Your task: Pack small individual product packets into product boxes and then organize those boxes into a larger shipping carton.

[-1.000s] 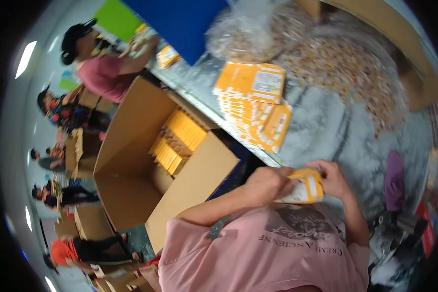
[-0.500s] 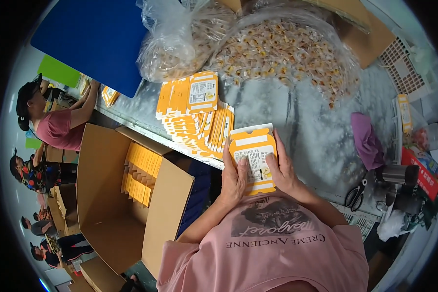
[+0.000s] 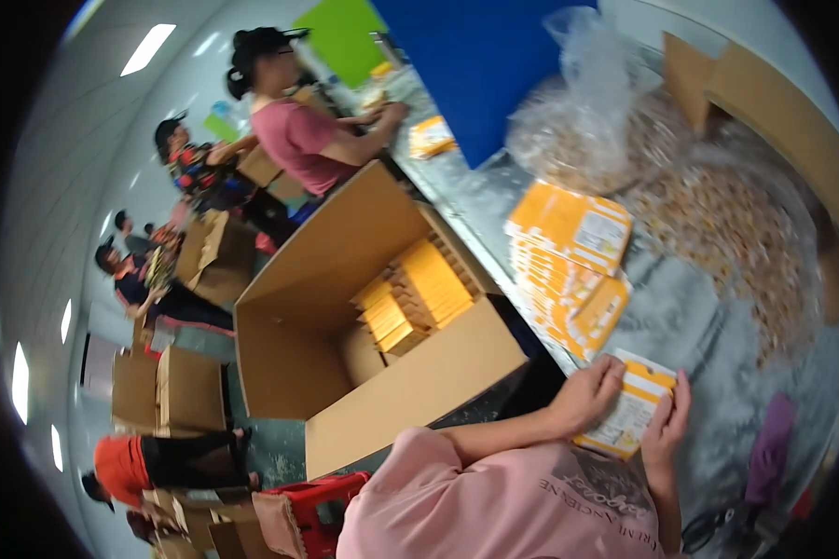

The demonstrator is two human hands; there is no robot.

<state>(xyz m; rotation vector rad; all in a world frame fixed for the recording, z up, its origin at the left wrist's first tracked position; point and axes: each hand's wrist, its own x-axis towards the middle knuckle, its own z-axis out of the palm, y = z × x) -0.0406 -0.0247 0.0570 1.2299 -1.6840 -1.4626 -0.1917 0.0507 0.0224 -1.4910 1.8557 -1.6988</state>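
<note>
A flat yellow-and-white carton (image 3: 632, 407) with a printed panel is held in front of my chest, near the table edge. My left hand (image 3: 589, 395) grips its left side, fingers curled at the edge. On the opposite side, my right hand (image 3: 668, 427) holds it with the thumb over the face. Beyond my left hand, a fanned pile of similar flat cartons (image 3: 561, 279) lies on the grey table (image 3: 676, 317). To the left stands a large open cardboard box (image 3: 410, 396) with rows of yellow cartons (image 3: 429, 289) inside.
Clear bags of small wrapped pieces (image 3: 732, 233) spread over the far table, beside a blue board (image 3: 480, 70). A purple cloth (image 3: 771, 447) and scissors (image 3: 708, 529) are at right. A red stool (image 3: 331, 508) stands lower left. Several people work at left, one in pink (image 3: 298, 140).
The view has swung left, so the table and my hands appear farther right and more people and boxes show. The carton stays in both hands; my left hand's fingers now curl at its edge.
</note>
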